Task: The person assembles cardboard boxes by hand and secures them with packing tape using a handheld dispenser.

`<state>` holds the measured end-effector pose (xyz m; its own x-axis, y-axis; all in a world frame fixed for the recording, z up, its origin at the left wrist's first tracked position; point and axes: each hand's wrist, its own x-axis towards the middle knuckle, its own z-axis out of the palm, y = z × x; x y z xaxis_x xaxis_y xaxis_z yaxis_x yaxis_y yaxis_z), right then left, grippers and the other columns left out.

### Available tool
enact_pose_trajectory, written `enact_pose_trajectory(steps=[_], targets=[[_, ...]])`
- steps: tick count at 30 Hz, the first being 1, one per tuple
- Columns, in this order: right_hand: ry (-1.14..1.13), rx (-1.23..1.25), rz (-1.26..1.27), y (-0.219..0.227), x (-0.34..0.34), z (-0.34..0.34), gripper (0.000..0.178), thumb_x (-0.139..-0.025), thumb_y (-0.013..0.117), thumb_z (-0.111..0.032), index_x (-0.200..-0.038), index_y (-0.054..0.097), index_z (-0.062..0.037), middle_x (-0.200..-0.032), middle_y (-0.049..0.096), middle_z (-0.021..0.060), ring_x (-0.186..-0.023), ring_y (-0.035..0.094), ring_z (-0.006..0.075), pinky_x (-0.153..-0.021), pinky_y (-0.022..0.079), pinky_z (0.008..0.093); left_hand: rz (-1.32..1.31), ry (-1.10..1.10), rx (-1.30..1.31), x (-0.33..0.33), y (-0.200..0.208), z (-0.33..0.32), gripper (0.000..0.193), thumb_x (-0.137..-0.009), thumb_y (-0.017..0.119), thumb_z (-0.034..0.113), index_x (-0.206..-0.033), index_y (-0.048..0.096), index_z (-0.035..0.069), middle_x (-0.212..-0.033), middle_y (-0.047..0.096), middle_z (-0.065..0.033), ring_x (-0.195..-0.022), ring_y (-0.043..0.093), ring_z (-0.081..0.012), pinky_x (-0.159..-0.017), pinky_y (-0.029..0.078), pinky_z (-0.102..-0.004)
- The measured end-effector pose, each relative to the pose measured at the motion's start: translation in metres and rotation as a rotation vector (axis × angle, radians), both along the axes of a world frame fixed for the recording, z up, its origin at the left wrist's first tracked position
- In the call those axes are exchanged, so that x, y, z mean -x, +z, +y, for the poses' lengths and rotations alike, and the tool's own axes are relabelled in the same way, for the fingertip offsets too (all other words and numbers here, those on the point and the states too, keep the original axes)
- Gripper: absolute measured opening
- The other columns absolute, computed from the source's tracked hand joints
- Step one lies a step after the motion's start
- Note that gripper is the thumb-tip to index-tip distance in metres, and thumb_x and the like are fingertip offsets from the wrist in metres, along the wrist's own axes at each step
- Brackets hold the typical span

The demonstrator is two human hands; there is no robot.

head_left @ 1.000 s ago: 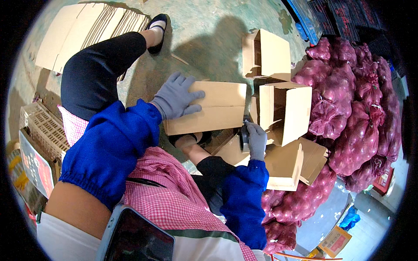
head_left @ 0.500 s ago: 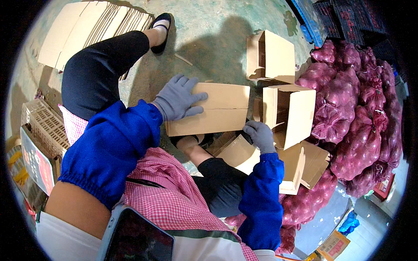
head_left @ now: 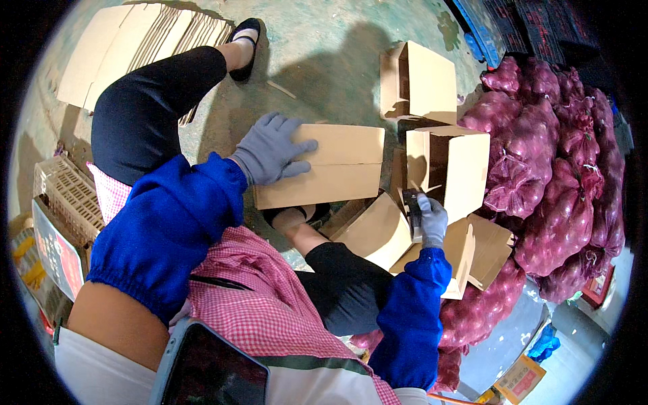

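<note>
Both my hands wear grey gloves. My left hand [head_left: 268, 150], fingers spread, lies flat on the top of a brown cardboard box [head_left: 344, 148] in front of me. My right hand [head_left: 432, 221] is closed around a dark handheld tool [head_left: 412, 210], whose exact kind I cannot make out. It is just right of the box, apart from it. Beside the right hand stands an open cardboard box [head_left: 461, 169]. Below the held-down box, another open carton [head_left: 378, 236] lies near my leg.
At the upper left lies a stack of flattened cardboard [head_left: 128, 47]. Another open box [head_left: 432, 81] stands farther off, and one more carton [head_left: 487, 255] lies at the right. Purple net sacks of onions [head_left: 523, 162] are piled on the right. A beige plastic crate [head_left: 67, 196] sits at the left.
My right hand has moved right and slightly down, away from the box's near corner, and the dark tool now shows more plainly. The left hand stays on the box.
</note>
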<state>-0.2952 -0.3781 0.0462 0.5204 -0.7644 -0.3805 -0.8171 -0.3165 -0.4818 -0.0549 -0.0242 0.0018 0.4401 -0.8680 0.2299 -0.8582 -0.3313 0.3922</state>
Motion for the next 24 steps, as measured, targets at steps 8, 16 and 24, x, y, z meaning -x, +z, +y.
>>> enact_pose_trajectory(steps=[8, 16, 24], targets=[[-0.225, -0.262, -0.241, -0.013, -0.007, 0.043, 0.035, -0.085, 0.058, -0.028, -0.082, 0.064, 0.0055, -0.071, 0.062, 0.0075, -0.056, 0.055, 0.0117, -0.050, 0.045, 0.0258, 0.017, 0.010, -0.062, 0.001, 0.001, 0.001, 0.044, -0.081, 0.049, 0.052, -0.111, 0.060, 0.022, -0.114, 0.047, -0.0187, -0.102, 0.047, -0.0354, -0.097, 0.029, -0.0482], [0.333, 0.007, 0.082, 0.002, -0.037, 0.084, 0.042, -0.080, 0.062, -0.038, -0.103, 0.064, -0.0032, -0.088, 0.067, 0.0121, -0.076, 0.064, 0.0188, -0.070, 0.048, 0.0296, 0.067, -0.008, -0.068, 0.000, 0.003, -0.003, 0.044, -0.080, 0.050, 0.052, -0.111, 0.059, 0.022, -0.117, 0.047, -0.0209, -0.107, 0.045, -0.0375, -0.099, 0.027, -0.0531], [0.437, 0.002, 0.138, 0.011, -0.056, 0.114, 0.052, -0.076, 0.063, -0.043, -0.112, 0.058, -0.0061, -0.092, 0.065, 0.0168, -0.085, 0.062, 0.0304, -0.072, 0.047, 0.0364, -0.001, 0.018, -0.069, 0.002, 0.001, -0.004, 0.043, -0.080, 0.051, 0.052, -0.109, 0.060, 0.022, -0.114, 0.048, -0.0192, -0.106, 0.046, -0.0356, -0.100, 0.025, -0.0536]])
